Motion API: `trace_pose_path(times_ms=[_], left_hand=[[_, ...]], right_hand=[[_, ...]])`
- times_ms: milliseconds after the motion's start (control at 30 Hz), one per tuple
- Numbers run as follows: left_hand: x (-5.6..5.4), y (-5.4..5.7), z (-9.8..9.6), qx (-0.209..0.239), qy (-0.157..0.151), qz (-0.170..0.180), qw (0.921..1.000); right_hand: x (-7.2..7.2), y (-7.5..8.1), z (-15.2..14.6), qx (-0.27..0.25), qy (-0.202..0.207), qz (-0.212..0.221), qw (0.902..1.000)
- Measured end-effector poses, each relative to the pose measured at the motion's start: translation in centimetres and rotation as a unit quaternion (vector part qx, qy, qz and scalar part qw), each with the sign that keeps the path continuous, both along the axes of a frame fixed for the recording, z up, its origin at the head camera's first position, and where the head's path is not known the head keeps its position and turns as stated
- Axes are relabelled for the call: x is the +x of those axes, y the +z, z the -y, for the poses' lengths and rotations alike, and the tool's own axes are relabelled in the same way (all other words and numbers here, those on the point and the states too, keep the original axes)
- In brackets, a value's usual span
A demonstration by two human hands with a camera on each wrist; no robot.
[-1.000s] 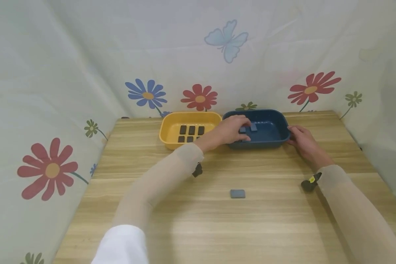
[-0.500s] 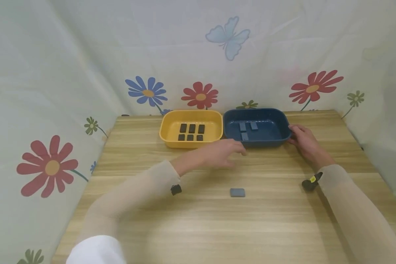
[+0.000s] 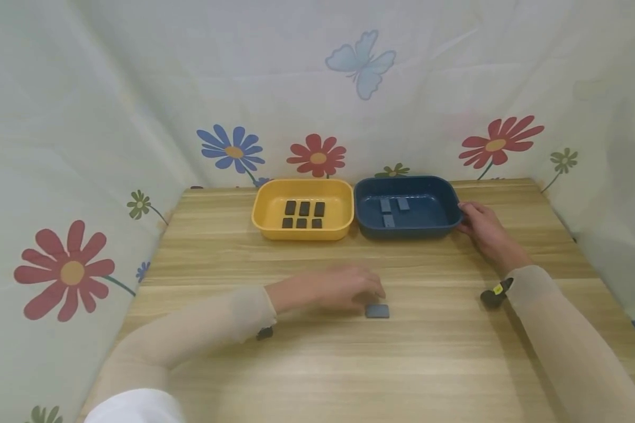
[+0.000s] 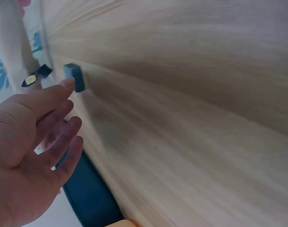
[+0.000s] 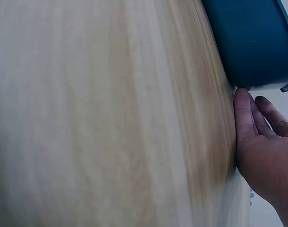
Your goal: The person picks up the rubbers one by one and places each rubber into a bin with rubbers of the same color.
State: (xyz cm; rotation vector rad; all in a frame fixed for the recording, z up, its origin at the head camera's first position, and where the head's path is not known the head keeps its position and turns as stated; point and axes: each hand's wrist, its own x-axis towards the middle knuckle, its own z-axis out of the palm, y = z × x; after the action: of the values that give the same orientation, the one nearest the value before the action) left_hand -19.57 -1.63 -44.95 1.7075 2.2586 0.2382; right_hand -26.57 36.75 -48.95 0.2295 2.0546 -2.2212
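Observation:
My left hand (image 3: pixel 344 289) is over the table just behind a small grey-blue rectangular block (image 3: pixel 377 311). In the left wrist view its fingers are loosely bent, and the thumb tip appears beside the block (image 4: pixel 75 77); whether they touch cannot be told. Nothing lies in that palm. At the right end of the dark blue tray (image 3: pixel 410 231), my right hand (image 3: pixel 487 232) rests its fingers against the outer wall; the right wrist view shows them fairly straight below the rim. Several similar blocks (image 3: pixel 403 204) lie inside this tray, toward its left.
A yellow tray (image 3: pixel 305 233) stands close against the blue tray's left side. Dark blocks (image 3: pixel 304 208) lie in it in two rows. Behind the wooden table (image 3: pixel 428 364) hangs a pale cloth (image 3: pixel 428 88) printed with flowers and a butterfly.
My left hand has left the blue tray and come forward to the block on the table. A third block in the blue tray now shows fully. My right hand has stayed at the tray's end.

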Motion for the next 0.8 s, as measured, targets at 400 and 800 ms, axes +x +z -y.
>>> trace_pose_path(times_ms=[400, 800], left_hand=[[0.8, -0.8, -0.3, -0.004, -0.006, -0.011, 0.9999], [0.7, -1.0, -1.4, -0.014, -0.006, 0.004, 0.9999]], right_hand=[[-0.1, 0.0, 0.1, 0.006, 0.005, 0.008, 0.9999], [-0.3, -0.1, -0.1, 0.022, 0.004, 0.014, 0.9996]])
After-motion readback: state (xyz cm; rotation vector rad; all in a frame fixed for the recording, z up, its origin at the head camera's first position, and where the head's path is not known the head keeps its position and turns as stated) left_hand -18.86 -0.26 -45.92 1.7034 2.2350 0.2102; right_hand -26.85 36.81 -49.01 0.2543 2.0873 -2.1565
